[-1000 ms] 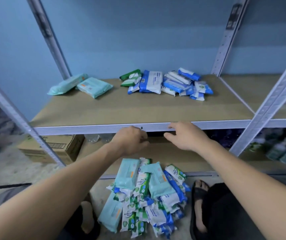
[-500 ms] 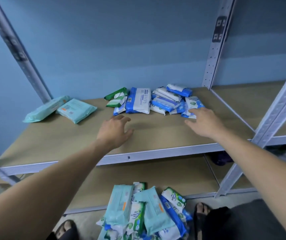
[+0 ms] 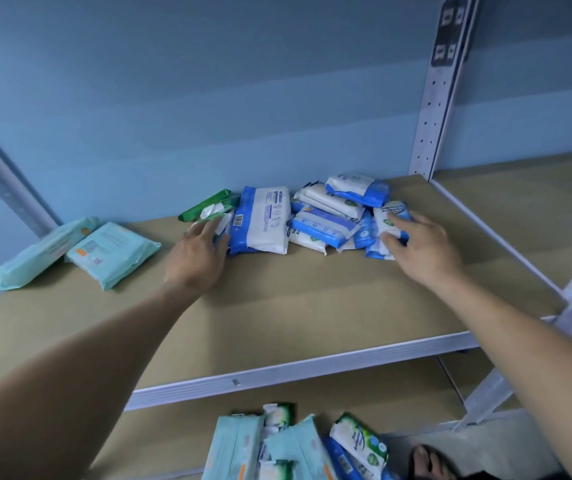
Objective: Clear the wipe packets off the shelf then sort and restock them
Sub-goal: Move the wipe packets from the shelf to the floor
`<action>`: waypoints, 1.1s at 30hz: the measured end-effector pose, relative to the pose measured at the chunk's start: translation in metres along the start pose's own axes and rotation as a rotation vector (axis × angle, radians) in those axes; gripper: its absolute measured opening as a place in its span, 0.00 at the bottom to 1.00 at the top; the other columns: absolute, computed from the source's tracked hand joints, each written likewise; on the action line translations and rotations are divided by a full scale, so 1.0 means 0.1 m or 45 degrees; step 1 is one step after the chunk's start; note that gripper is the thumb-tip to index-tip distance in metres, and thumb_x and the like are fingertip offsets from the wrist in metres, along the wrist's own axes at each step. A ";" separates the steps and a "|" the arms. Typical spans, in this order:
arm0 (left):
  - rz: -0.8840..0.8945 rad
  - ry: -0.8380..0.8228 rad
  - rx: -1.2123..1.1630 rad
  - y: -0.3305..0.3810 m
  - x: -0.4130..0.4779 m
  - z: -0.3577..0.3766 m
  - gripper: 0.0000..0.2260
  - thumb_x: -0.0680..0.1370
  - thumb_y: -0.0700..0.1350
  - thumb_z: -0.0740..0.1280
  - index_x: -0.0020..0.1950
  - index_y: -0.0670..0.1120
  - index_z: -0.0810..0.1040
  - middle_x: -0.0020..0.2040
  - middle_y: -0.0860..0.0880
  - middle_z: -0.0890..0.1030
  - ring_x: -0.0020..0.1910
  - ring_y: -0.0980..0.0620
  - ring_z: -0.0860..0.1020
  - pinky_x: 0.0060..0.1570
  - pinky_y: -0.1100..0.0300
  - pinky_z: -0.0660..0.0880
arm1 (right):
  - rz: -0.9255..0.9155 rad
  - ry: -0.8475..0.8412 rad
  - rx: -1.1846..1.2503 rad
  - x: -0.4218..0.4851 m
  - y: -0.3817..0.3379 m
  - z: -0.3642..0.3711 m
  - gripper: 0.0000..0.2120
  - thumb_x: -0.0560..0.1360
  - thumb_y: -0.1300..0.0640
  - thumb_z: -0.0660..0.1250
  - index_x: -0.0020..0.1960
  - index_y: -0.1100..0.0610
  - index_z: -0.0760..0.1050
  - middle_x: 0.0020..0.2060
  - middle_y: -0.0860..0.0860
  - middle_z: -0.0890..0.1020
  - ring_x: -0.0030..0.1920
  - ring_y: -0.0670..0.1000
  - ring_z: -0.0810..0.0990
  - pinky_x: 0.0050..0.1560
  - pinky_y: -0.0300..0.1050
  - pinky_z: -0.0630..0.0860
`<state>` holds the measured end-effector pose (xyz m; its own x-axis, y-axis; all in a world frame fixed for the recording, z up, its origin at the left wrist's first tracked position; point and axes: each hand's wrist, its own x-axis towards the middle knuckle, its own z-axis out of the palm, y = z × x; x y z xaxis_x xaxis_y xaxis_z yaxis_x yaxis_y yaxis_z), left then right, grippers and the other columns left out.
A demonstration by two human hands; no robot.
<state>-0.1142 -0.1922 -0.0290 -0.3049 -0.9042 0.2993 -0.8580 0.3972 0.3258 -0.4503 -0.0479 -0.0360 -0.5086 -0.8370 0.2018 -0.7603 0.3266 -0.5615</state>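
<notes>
Wipe packets (image 3: 329, 220) are heaped at the back of the shelf (image 3: 312, 306), against the blue wall (image 3: 208, 98); the heap is bracketed by both sets of fingers. Large blue-and-white packet (image 3: 264, 221) lies just right of the left fingers (image 3: 205, 230); green packets (image 3: 205, 206) lie under and just beyond those fingertips. Left hand (image 3: 196, 258) is held flat, fingers nearly straight, touching the green packets and the large packet's edge; nothing is gripped. Right hand (image 3: 423, 244) is spread over a small blue-and-white packet (image 3: 390, 216) at the heap's right end; right fingers (image 3: 402, 221) are laid on it, thumb at its near edge, not closed round it as far as can be seen. Topmost packet (image 3: 357, 188) is perched beyond and left of the right fingers. Two teal packets (image 3: 111, 251) lie well left of the left fingers, apart from the heap. More packets are seen in a floor pile (image 3: 295, 445) below the shelf's front rail, near a sandalled foot (image 3: 430, 462).

Judged: clearing part-done; heap likely to be drawn forward next. Risks noted:
- Slick wrappers may slide over one another if the heap is squeezed from both ends, and the topmost packet tipped off.
- Small packets may be squirted out between the hands.
- Green packets may be left behind.
- Kinds may be mixed further if everything is swept onto the floor pile.
- Teal pair may be overlooked
</notes>
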 end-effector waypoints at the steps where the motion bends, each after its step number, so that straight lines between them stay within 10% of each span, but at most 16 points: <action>1: -0.007 0.041 -0.043 -0.01 0.04 0.03 0.20 0.84 0.51 0.58 0.75 0.49 0.69 0.72 0.45 0.73 0.66 0.39 0.73 0.60 0.48 0.72 | 0.003 0.047 0.022 0.00 0.00 0.04 0.23 0.79 0.45 0.65 0.73 0.47 0.72 0.77 0.51 0.66 0.73 0.55 0.68 0.66 0.50 0.71; 14: -0.108 0.256 -0.097 -0.06 0.32 0.05 0.10 0.78 0.42 0.67 0.37 0.43 0.80 0.34 0.38 0.77 0.34 0.43 0.69 0.34 0.53 0.60 | 0.120 0.249 0.129 0.06 -0.08 0.21 0.21 0.74 0.44 0.72 0.66 0.49 0.79 0.58 0.54 0.84 0.57 0.62 0.79 0.54 0.51 0.77; 24: -0.093 0.362 -0.242 -0.11 0.11 -0.02 0.05 0.76 0.40 0.70 0.44 0.44 0.86 0.41 0.44 0.85 0.41 0.42 0.80 0.42 0.52 0.75 | 0.100 0.319 0.071 -0.28 -0.15 0.17 0.21 0.73 0.49 0.72 0.65 0.49 0.80 0.46 0.61 0.85 0.47 0.66 0.81 0.48 0.52 0.78; 33: 0.195 0.377 -0.307 -0.28 -0.85 -0.20 0.03 0.77 0.39 0.73 0.47 0.46 0.85 0.48 0.50 0.84 0.45 0.49 0.80 0.45 0.58 0.75 | 0.174 0.239 0.161 -0.80 -0.31 -0.01 0.24 0.71 0.51 0.71 0.68 0.48 0.78 0.55 0.56 0.84 0.53 0.64 0.79 0.51 0.52 0.78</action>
<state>-0.0564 -0.1235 -0.0458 -0.2589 -0.7612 0.5945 -0.6799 0.5808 0.4476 -0.3868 0.0090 -0.0343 -0.6783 -0.6890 0.2555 -0.6285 0.3638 -0.6875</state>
